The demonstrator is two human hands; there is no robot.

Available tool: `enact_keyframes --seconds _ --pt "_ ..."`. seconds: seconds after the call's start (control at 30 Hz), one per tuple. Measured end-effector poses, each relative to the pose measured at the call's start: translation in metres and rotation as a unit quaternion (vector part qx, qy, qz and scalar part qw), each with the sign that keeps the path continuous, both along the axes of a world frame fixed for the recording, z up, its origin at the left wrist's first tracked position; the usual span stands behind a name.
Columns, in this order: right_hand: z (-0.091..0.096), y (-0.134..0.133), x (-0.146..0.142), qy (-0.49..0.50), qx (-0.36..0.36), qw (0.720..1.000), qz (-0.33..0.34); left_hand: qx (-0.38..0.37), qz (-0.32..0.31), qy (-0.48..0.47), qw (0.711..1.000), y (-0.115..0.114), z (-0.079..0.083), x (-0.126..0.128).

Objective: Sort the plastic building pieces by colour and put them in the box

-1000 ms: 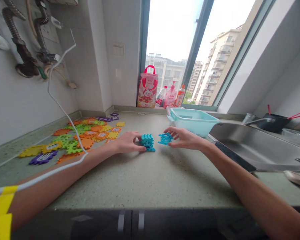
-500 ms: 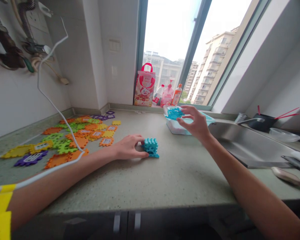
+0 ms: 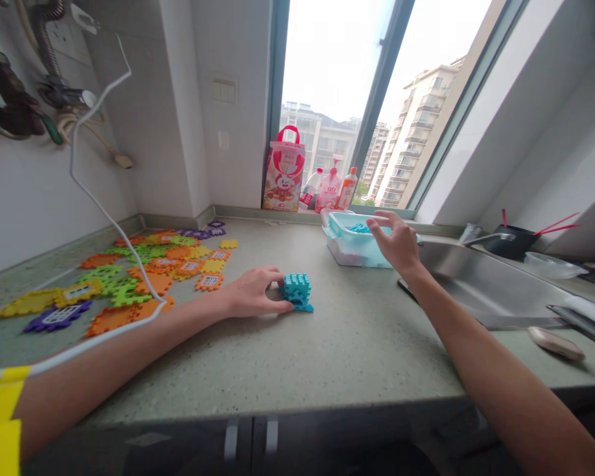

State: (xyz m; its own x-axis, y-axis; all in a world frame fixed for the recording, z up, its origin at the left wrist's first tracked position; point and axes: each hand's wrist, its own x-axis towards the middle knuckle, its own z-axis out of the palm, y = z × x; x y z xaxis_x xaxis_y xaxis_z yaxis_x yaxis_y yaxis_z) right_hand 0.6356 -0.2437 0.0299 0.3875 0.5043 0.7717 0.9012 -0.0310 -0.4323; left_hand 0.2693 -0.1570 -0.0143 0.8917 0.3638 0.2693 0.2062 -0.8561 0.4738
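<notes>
On the counter stands a small block [image 3: 298, 289] of blue, toothed interlocking tiles. My left hand [image 3: 256, 291] has its fingers and thumb closed on the block's left side. To the right and farther back is a light-blue plastic box [image 3: 347, 248]. My right hand [image 3: 395, 242] hovers at the box's right side, fingers and thumb apart, with nothing between them. Inside the box, blue tiles [image 3: 359, 229] show just over the rim; the rest of the contents is mostly hidden by the wall.
Orange, green, yellow and purple interlocking tiles [image 3: 163, 261] are spread at the left. A white cable [image 3: 114, 218] hangs across them to my left arm. A steel sink [image 3: 456, 277] lies at the right, with a soap-like bar [image 3: 556, 343] near it. Bottles [image 3: 330, 190] stand on the windowsill.
My right hand has let go of blue tiles, which now lie in the box, and has shifted slightly right. My left hand stays on the block.
</notes>
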Motion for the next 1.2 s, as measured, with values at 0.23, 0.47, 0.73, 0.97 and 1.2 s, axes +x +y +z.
enact_keyframes --seconds 0.23,0.47,0.73,0.97,1.2 --pt "-0.002 -0.007 -0.051 -0.065 -0.033 0.975 0.210 0.006 0.007 0.011 1.000 -0.001 0.001 0.002" --pt "-0.048 -0.006 -0.108 -0.048 -0.307 0.834 0.456 0.020 0.000 -0.001 1.000 0.003 -0.002 0.001" --pt "-0.048 -0.004 -0.106 -0.073 -0.274 0.875 0.393 -0.010 0.053 -0.023 0.998 0.008 -0.009 0.001" --pt "-0.014 -0.009 -0.066 -0.079 -0.171 0.951 0.244 -0.039 0.073 -0.017 0.996 0.007 -0.009 -0.002" --pt "0.015 -0.014 -0.022 -0.070 -0.068 0.994 0.046 -0.006 0.063 -0.014 0.998 0.007 -0.008 -0.002"
